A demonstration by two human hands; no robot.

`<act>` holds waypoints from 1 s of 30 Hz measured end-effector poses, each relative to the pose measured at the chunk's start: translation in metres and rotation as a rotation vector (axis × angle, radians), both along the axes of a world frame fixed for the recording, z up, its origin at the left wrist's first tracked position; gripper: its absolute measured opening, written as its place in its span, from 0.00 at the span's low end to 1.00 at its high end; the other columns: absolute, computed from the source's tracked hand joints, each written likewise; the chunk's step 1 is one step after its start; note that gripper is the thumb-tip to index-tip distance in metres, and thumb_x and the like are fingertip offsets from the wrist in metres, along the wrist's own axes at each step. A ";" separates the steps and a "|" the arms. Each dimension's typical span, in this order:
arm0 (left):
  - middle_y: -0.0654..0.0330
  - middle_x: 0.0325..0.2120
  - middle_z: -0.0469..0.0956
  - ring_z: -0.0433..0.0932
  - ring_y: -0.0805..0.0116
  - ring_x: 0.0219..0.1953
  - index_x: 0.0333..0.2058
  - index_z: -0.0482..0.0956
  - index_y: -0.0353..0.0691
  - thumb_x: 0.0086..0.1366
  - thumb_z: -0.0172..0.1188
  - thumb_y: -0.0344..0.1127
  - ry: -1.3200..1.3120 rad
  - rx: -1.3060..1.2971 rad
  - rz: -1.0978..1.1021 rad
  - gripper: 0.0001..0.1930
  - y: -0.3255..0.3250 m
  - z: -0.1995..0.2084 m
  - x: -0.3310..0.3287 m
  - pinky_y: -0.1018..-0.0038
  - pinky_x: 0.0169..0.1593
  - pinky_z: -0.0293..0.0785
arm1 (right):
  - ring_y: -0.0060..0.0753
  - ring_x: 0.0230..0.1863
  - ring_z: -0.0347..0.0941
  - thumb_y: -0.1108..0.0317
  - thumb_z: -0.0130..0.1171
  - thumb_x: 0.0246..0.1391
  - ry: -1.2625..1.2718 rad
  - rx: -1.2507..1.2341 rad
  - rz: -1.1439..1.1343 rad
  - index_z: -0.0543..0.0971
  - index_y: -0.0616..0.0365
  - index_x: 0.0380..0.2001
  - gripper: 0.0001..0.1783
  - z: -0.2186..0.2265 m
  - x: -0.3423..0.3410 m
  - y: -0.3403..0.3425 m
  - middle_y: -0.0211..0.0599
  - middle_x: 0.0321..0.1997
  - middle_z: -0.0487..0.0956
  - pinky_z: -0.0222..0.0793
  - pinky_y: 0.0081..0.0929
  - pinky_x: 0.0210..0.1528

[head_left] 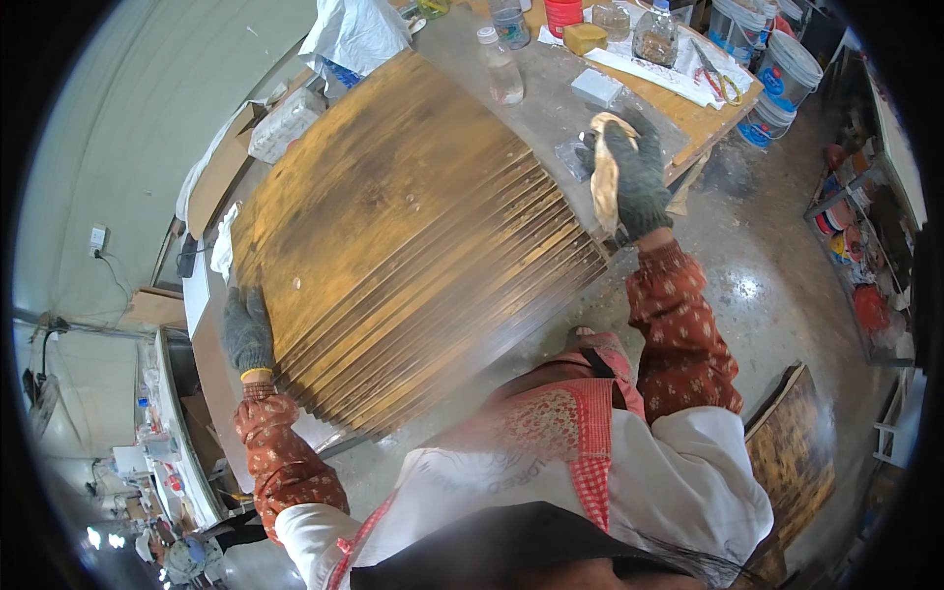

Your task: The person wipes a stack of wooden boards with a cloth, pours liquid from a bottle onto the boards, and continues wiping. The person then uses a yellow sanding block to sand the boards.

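Note:
A large brown wooden panel with dark, scorched-looking patches lies on the worktable; rows of parallel grooves run across its near half. At the panel's left edge rests my left hand in a dark grey-green glove, its fingers stretched out along the edge, with nothing seen in them. Beyond the panel's right corner, my right hand, gloved alike, has its fingers closed round a crumpled tan cloth. Part of the cloth hangs below the fingers. Patterned red-brown sleeves cover both forearms.
A clear bottle, a yellow sponge, a glass jar and scissors stand or lie at the table's far side. White buckets are stacked at far right. Another wooden panel leans low on the right.

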State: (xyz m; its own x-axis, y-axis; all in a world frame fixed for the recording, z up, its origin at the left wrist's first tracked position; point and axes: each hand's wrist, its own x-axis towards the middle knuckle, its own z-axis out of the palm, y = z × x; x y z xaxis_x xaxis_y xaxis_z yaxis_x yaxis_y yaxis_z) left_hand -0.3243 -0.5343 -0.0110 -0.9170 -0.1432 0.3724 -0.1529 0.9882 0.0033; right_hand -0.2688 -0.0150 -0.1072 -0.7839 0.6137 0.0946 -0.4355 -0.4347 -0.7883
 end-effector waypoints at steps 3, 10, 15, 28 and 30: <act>0.44 0.53 0.71 0.70 0.43 0.53 0.53 0.71 0.36 0.68 0.47 0.49 -0.041 -0.268 -0.153 0.24 0.039 0.014 0.001 0.56 0.56 0.65 | 0.29 0.43 0.76 0.69 0.53 0.59 -0.064 0.409 -0.088 0.70 0.55 0.49 0.15 -0.006 0.010 0.004 0.35 0.44 0.77 0.78 0.24 0.44; 0.46 0.51 0.72 0.69 0.50 0.56 0.52 0.72 0.37 0.69 0.49 0.43 -0.087 -0.089 -1.005 0.20 0.217 0.026 -0.046 0.63 0.59 0.63 | 0.45 0.59 0.65 0.56 0.65 0.49 -0.151 0.991 0.055 0.62 0.62 0.60 0.39 0.025 0.033 -0.041 0.50 0.57 0.69 0.62 0.40 0.61; 0.46 0.51 0.73 0.69 0.50 0.55 0.52 0.73 0.38 0.66 0.49 0.49 -0.068 0.038 -0.902 0.23 0.254 -0.002 -0.133 0.63 0.60 0.63 | 0.49 0.66 0.56 0.61 0.72 0.42 -0.245 1.042 0.079 0.57 0.65 0.63 0.49 0.010 0.036 -0.054 0.54 0.65 0.60 0.57 0.41 0.65; 0.51 0.62 0.63 0.61 0.49 0.63 0.62 0.62 0.43 0.70 0.30 0.56 -0.318 -0.144 -0.254 0.30 0.045 -0.003 -0.225 0.63 0.65 0.54 | 0.30 0.55 0.68 0.76 0.64 0.49 0.047 -0.258 0.477 0.62 0.60 0.60 0.35 0.009 0.000 -0.063 0.42 0.58 0.68 0.68 0.33 0.57; 0.52 0.62 0.63 0.63 0.48 0.61 0.61 0.63 0.46 0.70 0.30 0.54 -0.308 -0.244 -0.278 0.29 0.053 -0.003 -0.220 0.62 0.65 0.54 | 0.29 0.53 0.70 0.75 0.64 0.48 -0.007 -0.424 0.421 0.62 0.61 0.59 0.35 0.004 -0.002 -0.067 0.42 0.56 0.70 0.70 0.32 0.54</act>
State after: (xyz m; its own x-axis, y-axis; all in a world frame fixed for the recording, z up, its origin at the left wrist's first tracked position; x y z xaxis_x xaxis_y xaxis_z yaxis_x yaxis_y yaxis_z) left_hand -0.5445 -0.4810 -0.0144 -0.9811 0.1808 0.0696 0.1597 0.9581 -0.2379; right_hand -0.2704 -0.0818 -0.1031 -0.9677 0.2329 -0.0967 -0.1528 -0.8465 -0.5100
